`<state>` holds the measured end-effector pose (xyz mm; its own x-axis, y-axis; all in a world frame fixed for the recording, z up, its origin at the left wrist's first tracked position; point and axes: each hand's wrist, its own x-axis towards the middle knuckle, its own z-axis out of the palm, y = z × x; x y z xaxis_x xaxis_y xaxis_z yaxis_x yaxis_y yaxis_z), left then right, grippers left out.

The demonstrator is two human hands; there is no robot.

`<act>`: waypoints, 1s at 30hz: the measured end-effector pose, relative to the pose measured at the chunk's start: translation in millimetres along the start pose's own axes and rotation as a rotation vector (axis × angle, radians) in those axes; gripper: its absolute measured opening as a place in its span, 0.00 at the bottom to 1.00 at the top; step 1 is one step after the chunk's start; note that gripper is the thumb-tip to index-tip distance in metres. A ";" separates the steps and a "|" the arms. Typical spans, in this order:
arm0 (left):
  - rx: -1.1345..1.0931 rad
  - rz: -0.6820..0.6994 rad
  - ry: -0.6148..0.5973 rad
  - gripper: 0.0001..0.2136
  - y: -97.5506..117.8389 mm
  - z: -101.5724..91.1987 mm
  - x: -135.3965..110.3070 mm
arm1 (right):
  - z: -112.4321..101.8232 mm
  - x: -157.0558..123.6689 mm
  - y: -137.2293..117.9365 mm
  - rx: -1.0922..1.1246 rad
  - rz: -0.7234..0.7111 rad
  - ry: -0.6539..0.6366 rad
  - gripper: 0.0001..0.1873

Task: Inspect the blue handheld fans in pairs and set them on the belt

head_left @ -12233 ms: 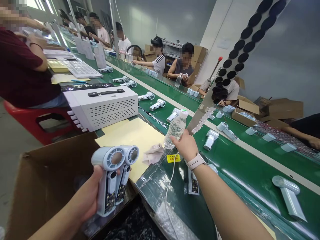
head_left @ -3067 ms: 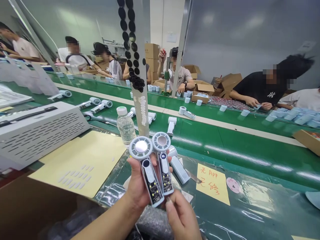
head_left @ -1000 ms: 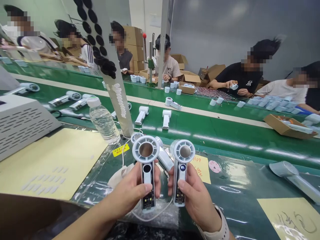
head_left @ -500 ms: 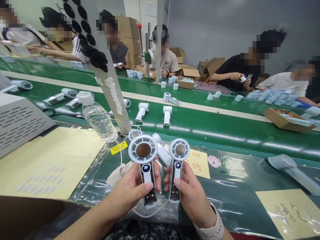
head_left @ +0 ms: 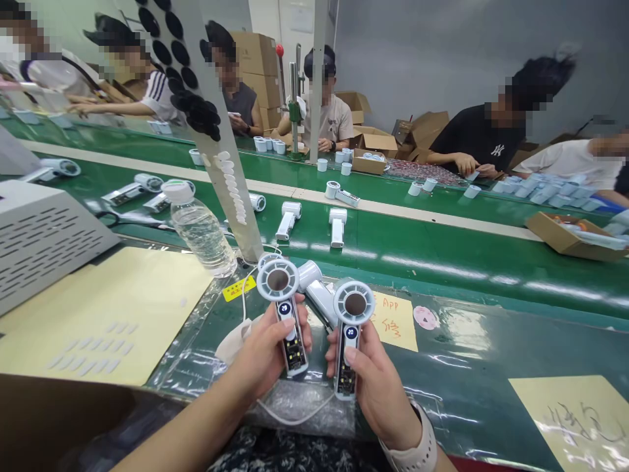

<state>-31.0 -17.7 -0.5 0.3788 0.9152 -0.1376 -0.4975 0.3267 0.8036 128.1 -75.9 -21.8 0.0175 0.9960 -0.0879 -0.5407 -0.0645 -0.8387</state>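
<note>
My left hand (head_left: 265, 347) is closed around the handle of a white handheld fan (head_left: 284, 308), thumb on its front. The fan stands upright, its round slotted head up, with a lit display and bare circuit board on the handle. My right hand (head_left: 381, 377) grips a similar handheld fan (head_left: 350, 332), whose display reads 20; its thumb also rests on the front. Behind them another white fan (head_left: 319, 295) lies on the table, partly hidden. One more round fan head (head_left: 270, 259) peeks out behind the left fan.
A water bottle (head_left: 199, 229) stands by a slanted post (head_left: 230, 177). At left are a grey vented box (head_left: 54, 242) and yellow paper (head_left: 171, 282) with small white pieces. More fans (head_left: 337, 229) lie on the green conveyor (head_left: 417, 242). Several co-workers sit across it.
My left hand has moved its fan slightly up and away from me; the right fan is nearly where it was. The white fan lying at the table's right side is gone from view.
</note>
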 end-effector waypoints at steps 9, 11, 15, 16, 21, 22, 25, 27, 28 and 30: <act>0.131 -0.032 -0.190 0.16 2.8 -5.4 -1.6 | 4.1 0.6 -12.3 0.043 0.025 0.000 0.21; 0.138 -0.007 -0.175 0.16 2.5 -4.3 -1.6 | 5.8 1.0 -14.4 0.054 0.025 0.002 0.22; 0.141 -0.007 -0.136 0.17 2.1 -3.1 -3.3 | 4.9 0.3 -12.3 0.034 0.016 0.026 0.19; 0.143 -0.014 -0.139 0.16 2.8 -2.6 -3.8 | 4.0 -0.2 -10.8 0.020 0.014 0.031 0.18; 0.254 -0.014 -0.239 0.08 9.8 2.2 -6.1 | 0.7 -1.8 -7.2 -0.034 -0.001 -0.009 0.19; 0.280 -0.004 -0.249 0.08 10.7 3.2 -6.2 | 0.7 -1.5 -7.5 -0.048 -0.013 -0.008 0.20; 0.358 0.025 -0.204 0.08 11.1 4.6 -5.8 | 1.1 0.5 -8.5 -0.090 -0.030 0.060 0.19; 0.414 -0.002 -0.131 0.11 10.7 4.6 -5.3 | 0.5 1.9 -8.4 -0.038 0.012 0.110 0.19; 0.434 -0.016 -0.098 0.14 10.5 4.5 -5.1 | 0.1 2.5 -8.4 0.017 0.040 0.113 0.18; 0.437 -0.028 -0.052 0.20 9.9 4.1 -4.8 | -0.5 3.1 -9.0 0.144 0.100 0.065 0.17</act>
<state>-34.5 -19.9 10.4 0.4318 0.8906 -0.1426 -0.1137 0.2106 0.9709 133.5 -72.3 -14.7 0.0093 0.9786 -0.2054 -0.6573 -0.1488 -0.7388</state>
